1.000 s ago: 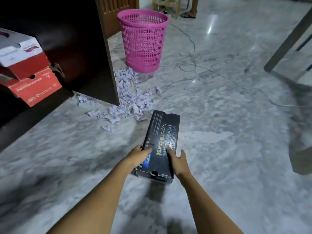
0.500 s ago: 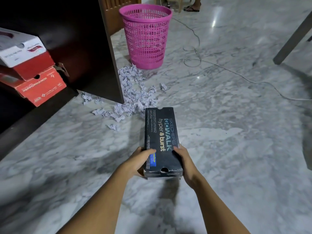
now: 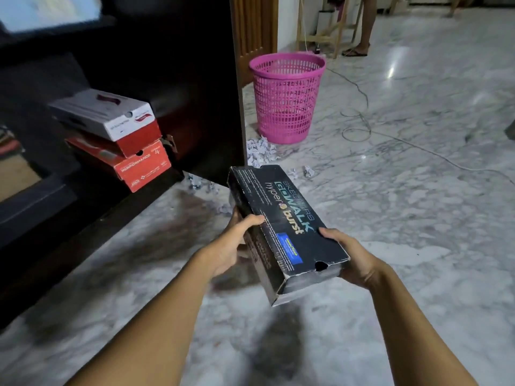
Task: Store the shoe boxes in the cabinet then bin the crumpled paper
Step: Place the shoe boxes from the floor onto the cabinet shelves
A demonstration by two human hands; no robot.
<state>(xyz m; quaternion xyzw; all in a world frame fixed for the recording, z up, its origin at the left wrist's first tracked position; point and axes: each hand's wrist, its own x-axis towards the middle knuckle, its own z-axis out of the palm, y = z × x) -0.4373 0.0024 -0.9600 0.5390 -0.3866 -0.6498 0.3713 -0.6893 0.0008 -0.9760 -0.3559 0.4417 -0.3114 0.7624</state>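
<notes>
- Black shoe box [image 3: 281,227], lid on, held in the air above the marble floor [image 3: 418,218]. It is tilted, with its far end pointing toward the cabinet [image 3: 211,107] and its near end low.
- Left hand [image 3: 231,246] grasps the box's left long side, thumb lying on the lid edge. The other fingers are hidden behind the box.
- Right hand [image 3: 351,263] grasps the near right corner, thumb on the lid. The rest of the fingers are out of sight under the box.
- The dark cabinet is open at left. Inside, a white-lidded red box [image 3: 111,118] lies askew on top of a red box [image 3: 142,168].
- Crumpled paper [image 3: 260,151] is scattered on the floor by the cabinet's end panel, just in front of the pink basket [image 3: 287,98]. More scraps lie past the held box's far end.
- The pink basket stands upright on the floor beside the cabinet's end panel.
- A thin cable [image 3: 362,129] loops across the floor to the right of the basket.
- A person's leg [image 3: 362,29] stands at the far edge.
</notes>
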